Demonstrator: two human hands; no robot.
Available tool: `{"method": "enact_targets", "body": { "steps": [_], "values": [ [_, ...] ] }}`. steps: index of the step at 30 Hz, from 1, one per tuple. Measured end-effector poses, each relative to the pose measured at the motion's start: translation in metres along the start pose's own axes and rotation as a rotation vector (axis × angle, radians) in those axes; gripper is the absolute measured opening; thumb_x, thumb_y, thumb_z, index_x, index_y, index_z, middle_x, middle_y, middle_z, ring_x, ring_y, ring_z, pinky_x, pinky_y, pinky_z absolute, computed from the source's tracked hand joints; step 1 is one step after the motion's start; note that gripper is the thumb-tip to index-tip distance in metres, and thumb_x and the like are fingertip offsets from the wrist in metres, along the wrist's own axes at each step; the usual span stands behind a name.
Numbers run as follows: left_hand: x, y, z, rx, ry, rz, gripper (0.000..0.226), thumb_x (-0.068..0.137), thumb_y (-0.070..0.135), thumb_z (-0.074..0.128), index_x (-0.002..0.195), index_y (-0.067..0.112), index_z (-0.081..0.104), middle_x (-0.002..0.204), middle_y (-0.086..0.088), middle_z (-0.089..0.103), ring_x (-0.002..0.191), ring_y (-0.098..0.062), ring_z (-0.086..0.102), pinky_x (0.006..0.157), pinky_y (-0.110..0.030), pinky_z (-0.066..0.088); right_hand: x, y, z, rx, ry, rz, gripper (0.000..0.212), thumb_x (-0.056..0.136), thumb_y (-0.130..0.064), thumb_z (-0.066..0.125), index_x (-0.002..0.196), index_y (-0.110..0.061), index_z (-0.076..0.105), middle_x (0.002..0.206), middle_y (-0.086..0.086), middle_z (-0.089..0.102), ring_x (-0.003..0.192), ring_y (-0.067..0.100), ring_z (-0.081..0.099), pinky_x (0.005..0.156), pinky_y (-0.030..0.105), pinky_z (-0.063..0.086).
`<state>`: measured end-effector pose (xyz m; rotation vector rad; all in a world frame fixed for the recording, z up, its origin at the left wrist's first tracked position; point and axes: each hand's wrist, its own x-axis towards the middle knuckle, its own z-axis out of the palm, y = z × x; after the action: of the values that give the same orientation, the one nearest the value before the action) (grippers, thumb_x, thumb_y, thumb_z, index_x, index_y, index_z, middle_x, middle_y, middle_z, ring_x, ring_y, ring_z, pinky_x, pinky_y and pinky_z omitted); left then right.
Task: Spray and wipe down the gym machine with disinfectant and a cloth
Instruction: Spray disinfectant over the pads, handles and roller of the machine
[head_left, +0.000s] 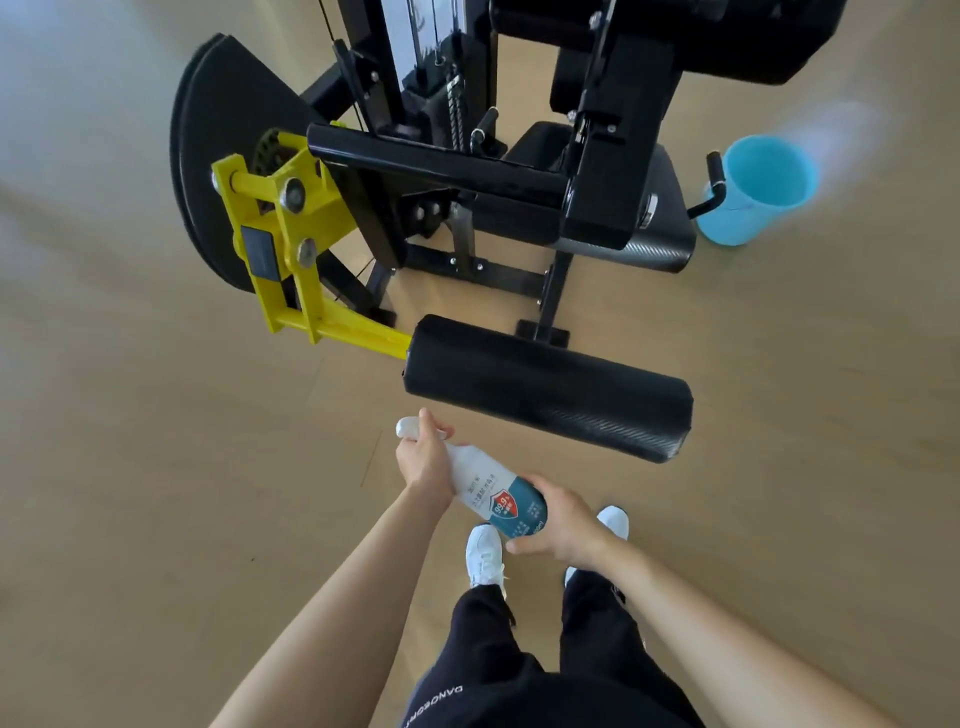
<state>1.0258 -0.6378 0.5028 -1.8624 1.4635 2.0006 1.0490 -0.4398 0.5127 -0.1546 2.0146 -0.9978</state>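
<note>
- The gym machine (467, 171), black with a yellow lever arm (291, 244), is standing on the far side of the floor.
- Its black roller pad (545, 387) is lying just beyond the hands, not touching them.
- A blue bucket (753, 192) is sitting at the far right, beside the seat.
- The disinfectant bottle (488, 483) is being held tilted between both hands, with its white spray head pointing far-left.
- The right hand (561, 519) is wrapping its fingers round the bottle's base.
- The left hand (423, 462) is curling its fingers round the bottle's neck.
</note>
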Motion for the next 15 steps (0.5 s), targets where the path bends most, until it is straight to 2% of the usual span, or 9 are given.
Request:
{"method": "enact_targets", "body": {
  "steps": [3, 6, 8, 10, 13, 15],
  "values": [
    [-0.007, -0.008, 0.015, 0.075, -0.029, 0.015, 0.04, 0.1, 0.043, 0.055, 0.075, 0.012, 0.06, 0.078, -0.006, 0.071, 0.064, -0.026, 0.069, 0.076, -0.044, 0.064, -0.014, 0.013, 0.0, 0.054, -0.007, 0.022, 0.079, 0.065, -0.026, 0.091, 0.132, -0.033, 0.049, 0.117, -0.015, 0.066, 0.107, 0.005, 0.066, 0.092, 0.023, 0.056],
    [-0.018, -0.021, 0.035, 0.244, -0.13, 0.073, 0.044, 0.098, 0.051, 0.057, 0.076, 0.013, 0.064, 0.082, -0.006, 0.073, 0.073, -0.026, 0.07, 0.085, -0.048, 0.063, -0.032, 0.028, -0.003, 0.147, 0.026, 0.074, 0.083, 0.063, -0.027, 0.092, 0.131, -0.035, 0.045, 0.118, -0.016, 0.065, 0.107, 0.004, 0.066, 0.09, 0.018, 0.054],
    [-0.025, -0.031, 0.048, 0.348, -0.284, 0.072, 0.047, 0.092, 0.062, 0.06, 0.086, 0.016, 0.067, 0.089, -0.01, 0.073, 0.082, -0.028, 0.073, 0.088, -0.048, 0.062, -0.045, 0.04, -0.005, 0.231, 0.046, 0.117, 0.084, 0.062, -0.028, 0.093, 0.131, -0.031, 0.046, 0.119, -0.014, 0.066, 0.106, 0.004, 0.067, 0.086, 0.018, 0.055],
    [-0.033, -0.039, 0.058, 0.417, -0.457, 0.036, 0.05, 0.087, 0.067, 0.062, 0.104, 0.02, 0.064, 0.098, -0.014, 0.074, 0.092, -0.027, 0.075, 0.091, -0.047, 0.062, -0.055, 0.053, -0.007, 0.342, 0.063, 0.166, 0.078, 0.067, -0.02, 0.092, 0.131, -0.026, 0.048, 0.117, -0.008, 0.067, 0.101, 0.005, 0.069, 0.078, 0.02, 0.057],
    [-0.05, -0.052, 0.064, 0.459, -0.646, 0.034, 0.035, 0.096, 0.05, 0.065, 0.111, 0.02, 0.054, 0.092, -0.002, 0.067, 0.082, -0.014, 0.069, 0.077, -0.033, 0.059, -0.064, 0.07, -0.01, 0.496, 0.059, 0.217, 0.069, 0.068, -0.02, 0.09, 0.126, -0.023, 0.053, 0.114, -0.002, 0.07, 0.098, 0.007, 0.07, 0.079, 0.024, 0.058],
    [-0.059, -0.064, 0.062, 0.493, -0.748, -0.021, 0.03, 0.098, 0.04, 0.067, 0.115, 0.02, 0.053, 0.098, -0.002, 0.067, 0.088, -0.016, 0.07, 0.082, -0.037, 0.061, -0.068, 0.08, -0.009, 0.602, 0.049, 0.224, 0.075, 0.065, -0.027, 0.092, 0.129, -0.021, 0.053, 0.118, 0.001, 0.07, 0.107, 0.013, 0.069, 0.086, 0.03, 0.059]
  ]
}}
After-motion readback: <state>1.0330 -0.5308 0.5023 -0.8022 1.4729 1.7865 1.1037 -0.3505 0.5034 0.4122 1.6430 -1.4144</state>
